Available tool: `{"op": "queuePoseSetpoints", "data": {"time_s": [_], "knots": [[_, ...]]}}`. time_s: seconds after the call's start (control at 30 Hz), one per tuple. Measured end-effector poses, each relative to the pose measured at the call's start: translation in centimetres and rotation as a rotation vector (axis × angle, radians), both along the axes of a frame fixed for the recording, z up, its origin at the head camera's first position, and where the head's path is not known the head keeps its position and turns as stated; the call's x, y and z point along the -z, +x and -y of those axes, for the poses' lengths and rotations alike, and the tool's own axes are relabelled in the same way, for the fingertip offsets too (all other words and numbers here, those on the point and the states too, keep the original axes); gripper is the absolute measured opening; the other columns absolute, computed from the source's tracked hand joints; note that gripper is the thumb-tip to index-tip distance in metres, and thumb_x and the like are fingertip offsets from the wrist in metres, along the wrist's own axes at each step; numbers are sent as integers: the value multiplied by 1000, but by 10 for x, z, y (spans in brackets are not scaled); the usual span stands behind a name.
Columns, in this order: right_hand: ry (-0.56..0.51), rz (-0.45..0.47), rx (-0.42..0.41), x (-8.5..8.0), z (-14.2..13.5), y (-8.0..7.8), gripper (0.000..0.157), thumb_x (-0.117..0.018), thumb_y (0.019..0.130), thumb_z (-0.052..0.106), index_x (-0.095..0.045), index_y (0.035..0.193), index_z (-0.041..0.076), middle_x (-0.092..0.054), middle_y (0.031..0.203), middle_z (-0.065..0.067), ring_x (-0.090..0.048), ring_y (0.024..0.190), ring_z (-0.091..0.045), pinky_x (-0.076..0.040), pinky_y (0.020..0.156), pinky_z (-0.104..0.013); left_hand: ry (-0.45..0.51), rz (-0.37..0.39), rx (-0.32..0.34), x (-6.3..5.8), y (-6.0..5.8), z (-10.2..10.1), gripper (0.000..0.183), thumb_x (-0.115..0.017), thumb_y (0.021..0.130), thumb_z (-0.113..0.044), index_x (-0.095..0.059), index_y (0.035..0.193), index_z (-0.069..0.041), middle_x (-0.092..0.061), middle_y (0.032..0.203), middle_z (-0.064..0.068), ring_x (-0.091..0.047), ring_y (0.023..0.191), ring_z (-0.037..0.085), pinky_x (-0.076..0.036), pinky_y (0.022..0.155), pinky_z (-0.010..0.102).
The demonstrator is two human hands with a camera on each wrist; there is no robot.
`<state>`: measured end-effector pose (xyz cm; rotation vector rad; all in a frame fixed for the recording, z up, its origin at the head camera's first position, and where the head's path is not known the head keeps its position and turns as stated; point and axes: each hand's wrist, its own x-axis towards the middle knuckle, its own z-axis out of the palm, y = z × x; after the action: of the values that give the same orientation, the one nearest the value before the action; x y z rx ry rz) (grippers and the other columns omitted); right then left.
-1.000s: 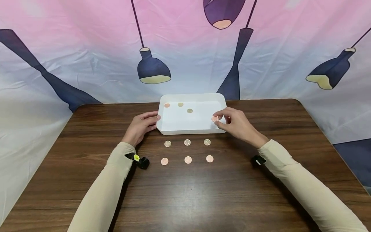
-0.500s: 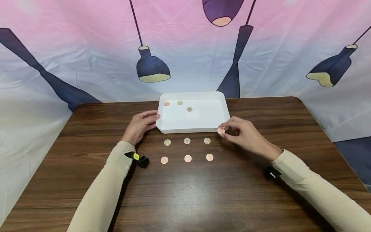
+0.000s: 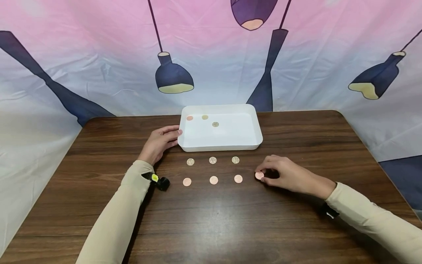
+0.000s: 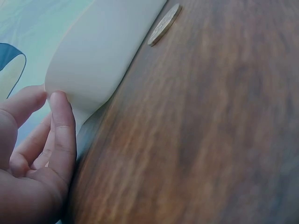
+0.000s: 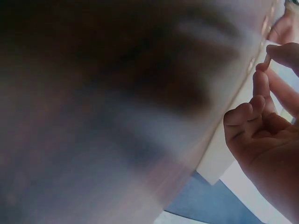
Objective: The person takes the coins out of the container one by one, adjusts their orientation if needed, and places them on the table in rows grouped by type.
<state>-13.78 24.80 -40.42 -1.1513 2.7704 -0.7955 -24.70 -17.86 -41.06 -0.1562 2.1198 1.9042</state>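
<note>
My right hand (image 3: 283, 174) pinches a copper-coloured coin (image 3: 259, 176) between thumb and fingertips, at the right end of the near row of coins. Its thin edge shows between the fingertips in the right wrist view. At the tray's left side, my left hand (image 3: 161, 141) holds the edge of the white tray (image 3: 221, 148). The left wrist view has the fingertips at the tray's corner. Inside the tray lie a copper coin (image 3: 189, 118) and two brass-toned coins, one of them (image 3: 215, 124) nearer the middle.
On the brown wooden table (image 3: 214, 220), three pale gold coins, one in the middle (image 3: 212, 160), line up before the tray. Nearer lie three copper coins, one central (image 3: 214, 180). A lamp-patterned cloth (image 3: 132, 66) hangs behind the table.
My right hand has come out over the tray's right rim with the copper coin and moved nearer, down beside the copper row. My left hand has stayed at the tray.
</note>
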Motion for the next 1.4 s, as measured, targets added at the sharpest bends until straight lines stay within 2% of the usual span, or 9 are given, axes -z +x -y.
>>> {"op": "queuePoseSetpoints", "data": {"time_s": [0.27, 0.63, 0.83, 1.07, 1.4], "knots": [[91, -16, -11, 1, 1, 4, 21, -77, 93, 10, -77, 113, 18, -67, 105, 12, -60, 98, -5, -55, 84, -32, 7, 3, -9, -1, 0, 1, 59, -72, 103, -28, -53, 154, -8, -55, 149, 12, -66, 106, 8, -57, 90, 18], [55, -33, -1, 3, -2, 5, 25, -78, 91, 3, -78, 115, 12, -68, 105, 9, -59, 91, -4, -53, 78, -27, 9, 8, -9, 0, 1, 1, 58, -72, 103, -28, -53, 154, -8, -54, 151, 13, -65, 106, 9, -56, 90, 18], [59, -55, -1, 3, -3, 6, 25, -79, 90, 3, -78, 112, 14, -67, 105, 10, -59, 92, -4, -54, 78, -28, 14, 0, 0, 0, 1, 1, 58, -72, 103, -28, -53, 155, -8, -53, 151, 13, -66, 107, 9, -56, 91, 18], [28, -53, -9, 4, -5, 6, 25, -82, 89, 2, -78, 110, 15, -65, 102, 10, -58, 86, -2, -52, 74, -25, 16, 1, 0, 0, 0, 2, 58, -72, 103, -27, -53, 154, -8, -54, 150, 13, -66, 106, 9, -57, 90, 18], [20, -7, -2, 2, -4, 2, 19, -83, 91, 7, -80, 106, 18, -66, 99, 12, -55, 79, -1, -50, 69, -23, 20, -1, -2, 1, 0, 1, 58, -72, 103, -27, -54, 154, -7, -57, 145, 11, -66, 104, 8, -57, 89, 18]]}}
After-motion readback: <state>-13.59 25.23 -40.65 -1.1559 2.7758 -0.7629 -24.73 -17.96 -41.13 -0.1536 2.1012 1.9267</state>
